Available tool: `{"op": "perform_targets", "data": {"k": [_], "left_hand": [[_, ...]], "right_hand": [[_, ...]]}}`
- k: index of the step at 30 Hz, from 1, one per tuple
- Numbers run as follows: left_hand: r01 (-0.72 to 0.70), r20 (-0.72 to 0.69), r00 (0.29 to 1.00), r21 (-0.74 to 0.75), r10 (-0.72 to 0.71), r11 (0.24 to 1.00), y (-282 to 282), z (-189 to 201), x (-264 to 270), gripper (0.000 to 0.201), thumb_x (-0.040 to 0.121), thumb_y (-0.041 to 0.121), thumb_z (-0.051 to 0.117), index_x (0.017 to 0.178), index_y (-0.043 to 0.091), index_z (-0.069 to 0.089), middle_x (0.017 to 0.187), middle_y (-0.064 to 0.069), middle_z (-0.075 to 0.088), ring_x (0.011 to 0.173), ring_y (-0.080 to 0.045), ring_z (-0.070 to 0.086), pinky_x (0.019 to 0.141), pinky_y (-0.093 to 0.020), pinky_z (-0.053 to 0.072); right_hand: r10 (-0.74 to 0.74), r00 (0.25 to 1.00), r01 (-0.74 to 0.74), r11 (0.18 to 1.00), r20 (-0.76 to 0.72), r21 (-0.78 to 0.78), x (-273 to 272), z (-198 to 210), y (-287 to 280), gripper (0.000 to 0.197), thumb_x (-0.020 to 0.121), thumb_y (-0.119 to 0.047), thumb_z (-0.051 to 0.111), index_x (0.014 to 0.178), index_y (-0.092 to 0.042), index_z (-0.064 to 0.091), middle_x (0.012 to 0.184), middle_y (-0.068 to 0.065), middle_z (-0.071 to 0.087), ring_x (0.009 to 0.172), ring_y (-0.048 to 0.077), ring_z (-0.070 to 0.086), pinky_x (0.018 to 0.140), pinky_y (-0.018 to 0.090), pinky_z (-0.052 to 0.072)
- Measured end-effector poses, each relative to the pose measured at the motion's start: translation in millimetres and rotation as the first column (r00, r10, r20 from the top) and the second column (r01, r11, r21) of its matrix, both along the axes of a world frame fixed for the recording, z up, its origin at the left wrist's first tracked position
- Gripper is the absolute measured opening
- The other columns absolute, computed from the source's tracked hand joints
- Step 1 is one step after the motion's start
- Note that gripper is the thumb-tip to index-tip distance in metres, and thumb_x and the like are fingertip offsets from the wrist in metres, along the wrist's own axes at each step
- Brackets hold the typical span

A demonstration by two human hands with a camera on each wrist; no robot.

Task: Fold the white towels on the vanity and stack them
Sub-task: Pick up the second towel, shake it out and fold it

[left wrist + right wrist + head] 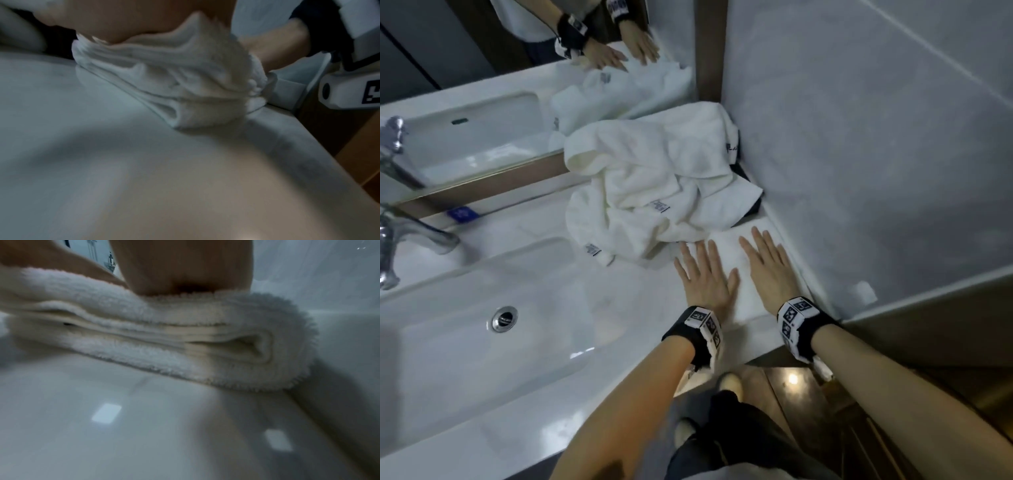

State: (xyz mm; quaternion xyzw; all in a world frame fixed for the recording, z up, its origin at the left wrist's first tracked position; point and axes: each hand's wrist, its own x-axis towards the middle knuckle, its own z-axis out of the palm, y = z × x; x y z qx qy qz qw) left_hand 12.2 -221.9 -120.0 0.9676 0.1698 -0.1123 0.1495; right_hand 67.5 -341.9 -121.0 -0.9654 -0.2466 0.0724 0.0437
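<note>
A folded white towel (743,284) lies flat on the white vanity top (640,294), close to the right wall. Both hands press down on it with straight fingers: my left hand (705,270) on its left part, my right hand (768,262) on its right part. The right wrist view shows the towel's stacked layers (185,340) edge-on under my palm. In the left wrist view the folded corner (180,91) bunches beneath my hand. Behind the folded towel, a heap of unfolded white towels (650,185) with small labels fills the back corner.
A wide white sink (482,308) with a chrome drain (504,318) lies to the left, with a chrome tap (400,240) behind it. A mirror (517,85) runs along the back. A grey tiled wall (876,154) closes the right side. Something dark (751,202) shows under the towel heap.
</note>
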Motion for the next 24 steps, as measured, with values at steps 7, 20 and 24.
{"op": "perform_targets", "data": {"k": [7,20,24], "left_hand": [[0.017,0.248,0.968,0.076,-0.036,0.997,23.4,21.1,9.2,0.081,0.090,0.050,0.034,0.150,0.010,-0.001,0.158,-0.003,-0.012,0.145,-0.029,-0.017,0.116,-0.049,-0.013],[0.297,-0.033,0.954,0.215,-0.297,0.930,106.6,54.9,66.2,0.073,0.090,0.053,0.047,0.150,0.027,0.015,0.160,-0.008,-0.013,0.147,-0.028,-0.014,0.115,-0.058,0.006],[0.292,-0.068,0.956,0.270,-0.285,0.917,109.6,54.2,60.3,0.081,0.087,0.050,0.054,0.151,0.028,0.010,0.160,-0.006,-0.015,0.147,-0.025,-0.015,0.116,-0.054,0.005]], "right_hand": [[-0.003,1.000,0.002,0.995,0.004,0.104,9.8,-1.0,9.8,0.061,0.097,-0.048,0.027,0.151,-0.027,0.008,0.161,0.002,-0.001,0.149,0.021,-0.001,0.119,0.043,0.001],[-0.060,0.998,0.063,0.994,-0.028,0.086,17.9,-2.9,30.5,0.081,0.084,-0.072,0.027,0.148,-0.038,-0.007,0.160,0.002,-0.013,0.148,0.026,-0.011,0.116,0.058,0.002],[-0.049,0.997,0.052,0.996,-0.052,0.067,18.6,3.0,31.2,0.078,0.086,-0.070,0.025,0.148,-0.038,-0.010,0.160,0.001,-0.017,0.147,0.025,-0.014,0.116,0.057,-0.001]]}}
